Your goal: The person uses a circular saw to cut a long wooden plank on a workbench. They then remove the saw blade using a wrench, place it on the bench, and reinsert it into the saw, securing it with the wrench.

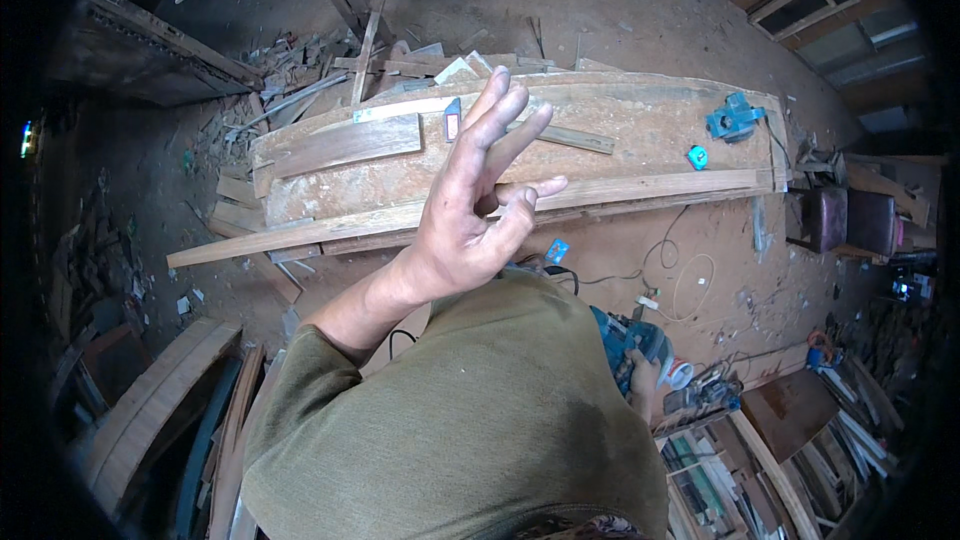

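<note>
My left hand [465,205] is raised in front of me, above the near edge of a wooden workbench [370,185]. Its fingers are stretched out and apart, the thumb close to the index finger, and nothing is held. Below it, a long wooden strip [350,227] runs along the bench's near side. At my right side, partly hidden by my body, my right hand [645,378] grips a teal power tool [625,342]; its exact kind does not show. Behind the left hand, a small dark blue and pink box [452,123] rests near a wide board [350,145].
Another teal power tool [737,118] and a small turquoise round object [697,156] sit at the bench's right end. A narrow wood piece [575,138] lies mid-bench. Cables [665,250] trail over the floor. Wooden frames [765,460] stand at lower right, curved boards [150,410] at lower left.
</note>
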